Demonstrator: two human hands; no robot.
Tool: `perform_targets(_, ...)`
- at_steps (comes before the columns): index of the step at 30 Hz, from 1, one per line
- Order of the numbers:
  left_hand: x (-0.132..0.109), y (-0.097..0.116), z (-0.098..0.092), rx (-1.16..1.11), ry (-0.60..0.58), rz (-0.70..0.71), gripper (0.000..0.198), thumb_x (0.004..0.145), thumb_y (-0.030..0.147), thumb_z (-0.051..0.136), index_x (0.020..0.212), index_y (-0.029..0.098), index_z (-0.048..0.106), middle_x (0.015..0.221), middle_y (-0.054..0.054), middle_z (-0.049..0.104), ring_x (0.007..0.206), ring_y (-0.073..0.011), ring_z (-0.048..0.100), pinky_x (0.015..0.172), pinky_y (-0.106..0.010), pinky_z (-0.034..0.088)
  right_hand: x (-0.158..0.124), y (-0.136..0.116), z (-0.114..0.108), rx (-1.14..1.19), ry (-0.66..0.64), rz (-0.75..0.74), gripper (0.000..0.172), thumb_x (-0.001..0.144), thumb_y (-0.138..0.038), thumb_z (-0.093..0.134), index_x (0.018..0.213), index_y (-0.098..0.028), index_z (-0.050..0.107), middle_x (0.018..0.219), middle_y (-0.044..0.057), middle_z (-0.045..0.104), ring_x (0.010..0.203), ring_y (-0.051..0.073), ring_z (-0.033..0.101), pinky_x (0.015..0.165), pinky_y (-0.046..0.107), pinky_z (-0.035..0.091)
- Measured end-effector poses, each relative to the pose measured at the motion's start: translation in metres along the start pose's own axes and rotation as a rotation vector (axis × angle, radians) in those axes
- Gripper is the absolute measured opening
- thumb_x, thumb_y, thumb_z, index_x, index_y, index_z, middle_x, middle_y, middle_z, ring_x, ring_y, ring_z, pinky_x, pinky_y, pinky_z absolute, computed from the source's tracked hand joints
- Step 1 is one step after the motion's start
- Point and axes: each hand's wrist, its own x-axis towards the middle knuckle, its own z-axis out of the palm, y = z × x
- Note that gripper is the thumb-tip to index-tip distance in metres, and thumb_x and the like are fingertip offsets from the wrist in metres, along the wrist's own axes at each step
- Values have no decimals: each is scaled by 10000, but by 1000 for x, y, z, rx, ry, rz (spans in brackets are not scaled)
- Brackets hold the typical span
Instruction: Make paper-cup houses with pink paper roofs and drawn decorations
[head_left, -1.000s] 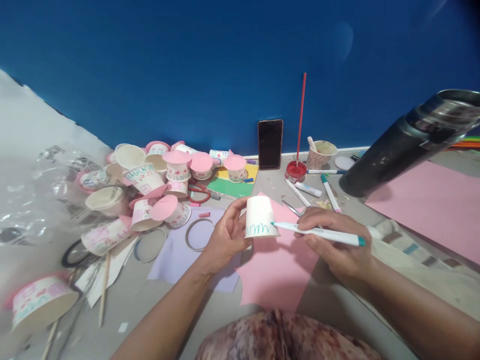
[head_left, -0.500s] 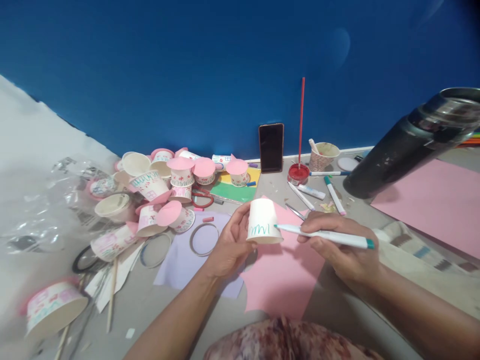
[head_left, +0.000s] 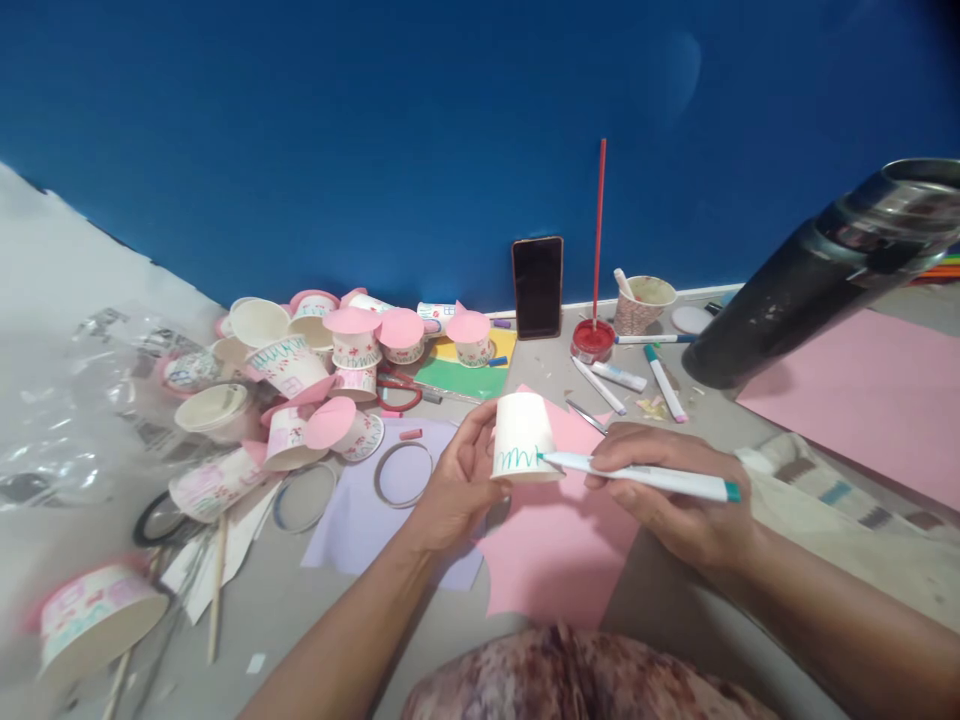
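A small white paper cup [head_left: 523, 425] is held upside down in my left hand [head_left: 466, 480], with the fingers behind it and the thumb near its rim. Green zigzag strokes run along the lower part of its side. My right hand [head_left: 679, 490] is closed around a white felt-tip pen [head_left: 660, 478] with a green end. The pen's green tip meets the cup at the right end of the strokes. Beneath the cup lies a cut pink paper sheet [head_left: 559, 560], and a lilac sheet [head_left: 352, 535] is under my left forearm's side.
Decorated cups with pink paper discs [head_left: 352, 345] crowd the left side. Tape rolls [head_left: 403, 474] lie near the lilac sheet. A phone [head_left: 537, 288] leans on the blue wall. Several pens [head_left: 664, 384] lie behind my right hand, and a dark flask [head_left: 810, 280] stands at right.
The green zigzag on the cup has grown slightly to the right. The pen and both hands keep nearly the same pose; the whole view has shifted a little.
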Motion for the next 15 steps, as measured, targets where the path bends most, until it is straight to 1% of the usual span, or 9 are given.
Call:
perform_targets(3,0,1,0,-12,0,3,915,574,110,916,1410,303,597,1302,-56,680,1114,-232,646,827,-264,511,2,-2,-1,-30,24,11,116,961,-200,671,1043,-226,748,795,48,780,695,196,721,661,330,580)
perform_targets(8,1,2,0,7,7,14,908,563,105,907,1393,304,598,1397,-68,646,1163,-251,638,748,-237,494,4,-7,-3,13,-32,21,110,978,-216,659,1054,-228,736,760,40,763,657,192,706,625,329,572)
perform_targets(10,1,2,0,6,6,13,917,560,106,905,1398,308,592,1435,-69,631,1195,-260,633,773,-246,504,4,-7,-3,19,-26,23,107,977,-215,660,1047,-228,740,761,40,763,651,190,704,628,328,573)
perform_targets(15,-2,4,2,5,11,-37,970,595,121,885,1472,323,524,1456,-94,628,1258,-310,631,906,-346,528,4,-6,-3,-9,45,38,115,955,-207,686,1040,-240,755,770,44,775,677,206,717,627,327,578)
